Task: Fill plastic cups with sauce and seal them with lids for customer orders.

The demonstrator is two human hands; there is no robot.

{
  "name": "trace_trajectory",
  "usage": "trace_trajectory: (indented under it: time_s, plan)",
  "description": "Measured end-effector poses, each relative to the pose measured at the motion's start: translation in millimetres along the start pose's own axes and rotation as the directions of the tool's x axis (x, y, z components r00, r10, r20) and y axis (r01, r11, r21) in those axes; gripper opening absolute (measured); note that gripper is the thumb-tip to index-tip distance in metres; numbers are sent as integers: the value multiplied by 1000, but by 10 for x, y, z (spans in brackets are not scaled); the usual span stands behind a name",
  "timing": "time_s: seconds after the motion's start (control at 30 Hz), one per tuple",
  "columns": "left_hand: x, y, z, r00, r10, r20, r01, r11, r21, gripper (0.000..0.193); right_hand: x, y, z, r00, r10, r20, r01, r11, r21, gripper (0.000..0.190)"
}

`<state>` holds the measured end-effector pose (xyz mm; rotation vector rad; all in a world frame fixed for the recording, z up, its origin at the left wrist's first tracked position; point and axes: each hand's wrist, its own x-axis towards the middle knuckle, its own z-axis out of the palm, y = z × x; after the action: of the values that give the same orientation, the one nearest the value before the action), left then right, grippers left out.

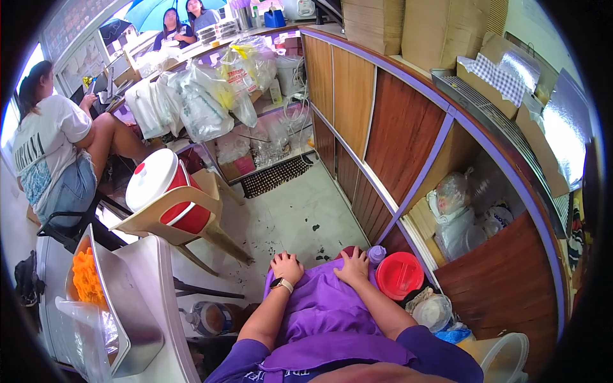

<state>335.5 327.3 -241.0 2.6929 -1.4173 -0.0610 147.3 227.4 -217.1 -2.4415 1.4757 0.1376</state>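
My left hand [287, 269] rests palm down on my left knee, over a purple apron [330, 301], with a watch on its wrist. On the other knee lies my right hand [353, 267], fingers spread and holding nothing. Close beside the right hand stand a light purple bottle [377, 253] and a red round lid [399, 275]. A clear tub with a lid [432, 311] is farther back along my right side. To my left, a metal pan [139, 311] holding an orange mass [87, 276] stands on a white table [160, 268].
A red and white cooler [184, 201] sits on a tan plastic chair [210, 191]. Someone in a white shirt [57, 115] sits at far left; two people are beyond the counter. Plastic bags [198, 105] hang ahead. Wooden cabinets [402, 115] line the right. A large bottle [210, 317] is below the table.
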Motion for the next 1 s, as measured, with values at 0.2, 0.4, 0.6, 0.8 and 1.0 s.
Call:
trace_trajectory:
  time_s: [0.2,0.4,0.6,0.8,1.0]
  plan:
    - [16,32,-35,1000,2,12,-2,1000,6,37,11,23,-5,1000,2,-8,-2,1000,-12,68]
    - [16,53,-14,997,15,-74,-10,998,65,33,36,24,8,1000,1,-6,-1,1000,-10,68]
    - [-22,16,-1,1000,8,25,-8,1000,17,36,-2,22,95,996,-37,-82,38,999,14,65]
    - [-29,89,-46,998,57,-34,-55,997,46,34,-36,84,130,997,-11,-83,16,998,60,65]
    - [-5,-18,44,995,66,-77,-60,995,81,32,2,74,110,976,-92,-196,115,988,106,60]
